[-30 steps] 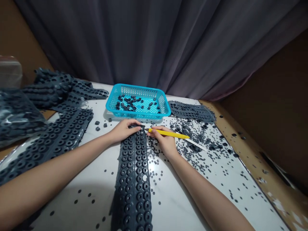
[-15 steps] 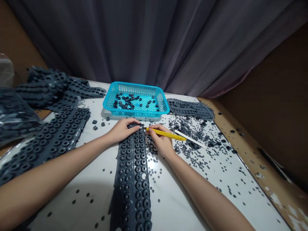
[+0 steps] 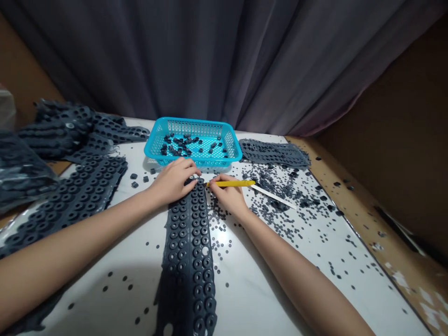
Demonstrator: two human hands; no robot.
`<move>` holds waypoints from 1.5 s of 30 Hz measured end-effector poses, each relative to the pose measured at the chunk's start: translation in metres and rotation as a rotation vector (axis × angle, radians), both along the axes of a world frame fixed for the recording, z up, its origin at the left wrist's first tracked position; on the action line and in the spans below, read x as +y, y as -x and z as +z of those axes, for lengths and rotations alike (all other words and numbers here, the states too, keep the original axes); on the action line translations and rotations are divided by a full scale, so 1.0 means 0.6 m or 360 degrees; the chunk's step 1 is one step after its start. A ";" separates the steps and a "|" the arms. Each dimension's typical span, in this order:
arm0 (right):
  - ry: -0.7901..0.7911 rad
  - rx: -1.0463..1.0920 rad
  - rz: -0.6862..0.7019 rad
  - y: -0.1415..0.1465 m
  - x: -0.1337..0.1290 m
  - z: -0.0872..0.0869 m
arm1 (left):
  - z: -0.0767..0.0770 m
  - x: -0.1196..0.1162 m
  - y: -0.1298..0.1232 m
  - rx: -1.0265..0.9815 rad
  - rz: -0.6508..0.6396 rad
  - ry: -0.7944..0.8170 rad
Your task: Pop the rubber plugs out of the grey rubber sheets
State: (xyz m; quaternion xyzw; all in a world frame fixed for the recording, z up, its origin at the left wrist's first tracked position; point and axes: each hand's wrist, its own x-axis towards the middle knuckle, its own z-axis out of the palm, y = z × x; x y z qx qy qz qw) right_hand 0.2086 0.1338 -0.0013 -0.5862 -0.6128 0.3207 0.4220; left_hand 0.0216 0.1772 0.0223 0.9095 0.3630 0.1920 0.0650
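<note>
right grip [image 3: 229,193] clasps yellow tool [image 3: 241,183], dark strip [image 3: 190,233] lying under loosely bent left grip [image 3: 175,181].

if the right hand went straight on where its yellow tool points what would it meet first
Likely the far end of the dark strip, at the tip of the yellow tool, though depth is unclear.

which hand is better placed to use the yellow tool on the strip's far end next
Right, probably: the right hand grips the yellow pen-like tool, its tip at the far end of the ring-studded strip. The left hand rests there with no tool.
</note>
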 end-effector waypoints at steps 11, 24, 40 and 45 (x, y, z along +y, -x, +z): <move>0.0148 -0.0020 -0.0038 0.000 0.024 0.011 | 0.024 0.057 -0.036 0.0398 -0.0334 0.0453; 0.0096 0.0016 -0.0052 -0.001 0.023 0.006 | 0.005 0.044 -0.031 0.0600 -0.0569 0.0024; 0.0121 0.0011 -0.0022 -0.003 0.021 0.010 | -0.010 0.038 0.012 -0.0122 -0.0069 0.0247; 0.0092 0.0001 0.0017 0.000 0.017 0.012 | -0.001 0.015 0.012 -0.0585 0.0206 0.0715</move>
